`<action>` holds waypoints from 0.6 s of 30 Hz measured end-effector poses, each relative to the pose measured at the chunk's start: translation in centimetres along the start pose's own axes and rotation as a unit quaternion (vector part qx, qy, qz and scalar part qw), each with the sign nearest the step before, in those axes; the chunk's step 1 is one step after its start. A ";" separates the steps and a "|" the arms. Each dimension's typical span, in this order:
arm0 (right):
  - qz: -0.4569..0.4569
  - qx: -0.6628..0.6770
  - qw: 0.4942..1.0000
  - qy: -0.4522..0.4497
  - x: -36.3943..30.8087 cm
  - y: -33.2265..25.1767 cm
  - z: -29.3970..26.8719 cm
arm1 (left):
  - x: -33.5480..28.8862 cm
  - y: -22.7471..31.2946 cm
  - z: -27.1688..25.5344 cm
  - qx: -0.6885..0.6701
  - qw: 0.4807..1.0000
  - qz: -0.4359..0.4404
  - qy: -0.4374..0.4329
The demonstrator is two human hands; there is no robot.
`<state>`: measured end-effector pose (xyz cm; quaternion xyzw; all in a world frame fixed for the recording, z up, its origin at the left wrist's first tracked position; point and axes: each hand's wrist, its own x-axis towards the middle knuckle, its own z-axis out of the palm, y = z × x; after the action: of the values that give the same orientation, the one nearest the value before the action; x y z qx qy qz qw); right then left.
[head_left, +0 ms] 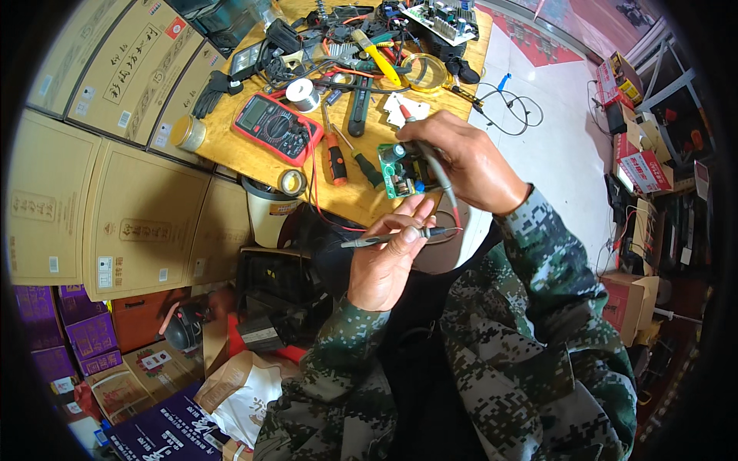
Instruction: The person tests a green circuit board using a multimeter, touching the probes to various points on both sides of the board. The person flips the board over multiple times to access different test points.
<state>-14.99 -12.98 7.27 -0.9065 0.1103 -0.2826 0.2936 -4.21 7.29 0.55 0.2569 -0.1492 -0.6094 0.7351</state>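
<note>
My right hand point(461, 157) grips a small green circuit board point(400, 175) at the near edge of the wooden table point(246, 154), and a grey-handled red test probe point(438, 165) lies along its fingers. My left hand point(384, 261) pinches a black test probe point(384, 240), held level with its tip pointing left, just below the board. A red multimeter point(278, 128) lies on the table to the left, with a red lead running from it toward my hands.
Screwdrivers point(335, 154), a solder spool point(302, 94), a tape roll point(292, 182), yellow-handled pliers point(378, 58), wires and another circuit board point(446, 19) crowd the table. Stacked cardboard boxes point(115, 200) stand at left. More boxes point(638, 169) line the tiled floor at right.
</note>
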 end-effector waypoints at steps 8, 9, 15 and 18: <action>-0.138 -0.049 0.974 -0.173 1.5 1.8 2.5 | -2.4 -0.5 -2.0 0.036 0.997 -0.056 0.046; -0.140 -0.045 0.972 -0.184 1.1 1.9 2.8 | -2.8 -0.2 -2.2 0.048 0.996 -0.056 0.055; -0.118 -0.003 0.979 -0.164 -0.3 2.0 3.6 | -3.3 0.8 -3.1 0.185 0.977 0.022 0.100; -0.042 0.011 0.999 -0.008 -2.2 2.1 2.0 | -2.7 1.2 -3.1 0.240 0.957 0.077 0.141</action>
<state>-15.70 -12.90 3.72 -0.9092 0.0669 -0.2888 0.2923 -2.11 10.68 -1.11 0.4968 -0.2051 -0.4546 0.7103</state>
